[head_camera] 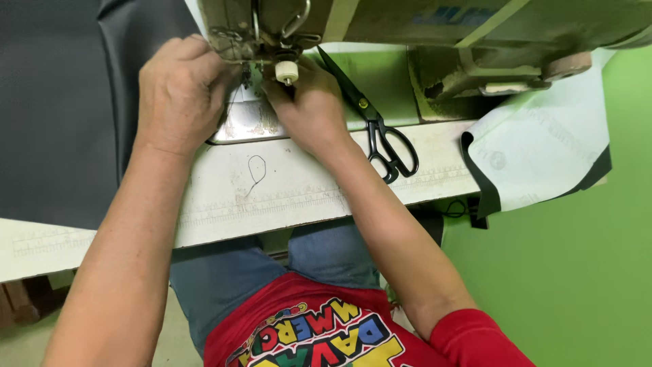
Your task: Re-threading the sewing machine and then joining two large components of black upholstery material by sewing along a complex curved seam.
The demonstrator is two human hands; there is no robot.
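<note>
Green wall behind worn white bench (285,197) | sewing machine (435,41) on bench | left hand (180,92) and right hand (309,102) pinched at the needle area (261,71), grasp unclear | black scissors (377,126) just right | dark fabric (54,109) left.

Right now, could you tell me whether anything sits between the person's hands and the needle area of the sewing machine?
Nothing visible does. The left hand and right hand both reach the needle area under the sewing machine head. The black scissors lie off beside the right hand.

Sewing workshop: industrial sewing machine (435,41), scissors (380,129)
</note>
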